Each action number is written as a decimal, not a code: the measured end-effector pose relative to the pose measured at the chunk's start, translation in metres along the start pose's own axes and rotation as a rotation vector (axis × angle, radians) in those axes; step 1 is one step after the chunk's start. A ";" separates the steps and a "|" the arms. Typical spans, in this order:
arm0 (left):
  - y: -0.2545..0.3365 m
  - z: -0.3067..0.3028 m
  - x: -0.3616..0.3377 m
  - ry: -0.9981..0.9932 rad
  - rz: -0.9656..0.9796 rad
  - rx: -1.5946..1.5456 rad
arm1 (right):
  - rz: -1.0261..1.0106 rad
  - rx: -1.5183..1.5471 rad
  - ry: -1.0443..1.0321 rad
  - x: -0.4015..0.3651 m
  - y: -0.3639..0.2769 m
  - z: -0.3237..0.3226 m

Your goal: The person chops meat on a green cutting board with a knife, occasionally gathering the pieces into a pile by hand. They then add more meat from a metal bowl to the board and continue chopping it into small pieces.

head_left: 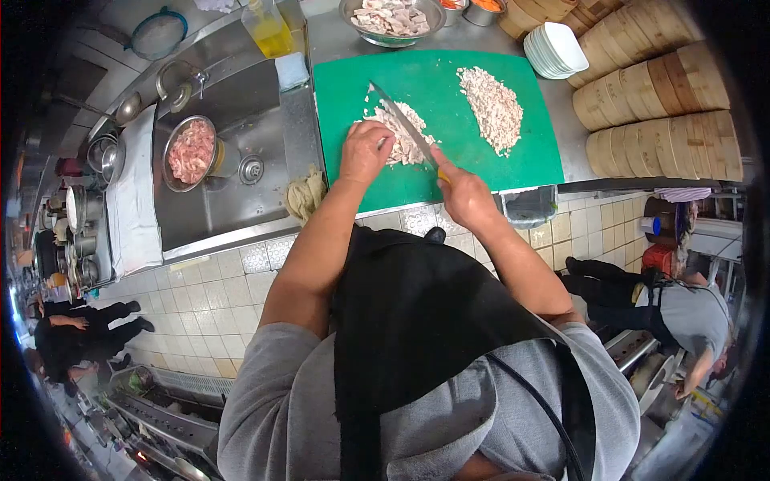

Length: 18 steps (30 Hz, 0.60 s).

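Note:
On a green cutting board [345, 88] lies a pile of pale chopped meat [411, 144]. My right hand [469, 199] grips a kitchen knife [401, 116] by its yellow handle, and the long blade slants across this pile toward the upper left. Curled at the pile's left edge is my left hand [366, 152]. Its fingers are bent and drawn together against the meat, and their tips are partly hidden. A second, finer pile of chopped meat [491, 111] sits apart on the board's right side.
Left is a metal sink [257, 208] with a bowl of raw meat [191, 152]. A cloth [305, 195] hangs at its edge. Behind the board stands a bowl of meat pieces [393, 20]. White dishes [553, 50] and bamboo steamers [666, 148] are right. Other people stand at both sides.

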<state>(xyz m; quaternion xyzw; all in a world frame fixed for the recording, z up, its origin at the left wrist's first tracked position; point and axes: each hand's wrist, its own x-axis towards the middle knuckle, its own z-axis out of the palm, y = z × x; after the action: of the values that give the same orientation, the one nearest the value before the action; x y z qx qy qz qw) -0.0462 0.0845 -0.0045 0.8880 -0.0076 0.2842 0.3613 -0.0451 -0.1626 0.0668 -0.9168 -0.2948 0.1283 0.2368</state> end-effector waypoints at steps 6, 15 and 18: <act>0.001 0.001 -0.002 0.013 -0.002 -0.009 | 0.065 -0.029 -0.075 0.002 0.001 0.003; 0.000 0.001 0.000 0.011 -0.003 0.009 | 0.016 -0.030 -0.047 0.008 -0.001 0.005; 0.001 0.002 0.000 0.014 -0.012 -0.005 | -0.062 0.027 0.080 0.003 -0.009 -0.002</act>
<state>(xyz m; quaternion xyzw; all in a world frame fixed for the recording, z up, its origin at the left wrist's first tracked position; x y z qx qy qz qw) -0.0457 0.0824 -0.0052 0.8851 -0.0004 0.2883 0.3653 -0.0462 -0.1549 0.0728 -0.9085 -0.3113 0.0881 0.2646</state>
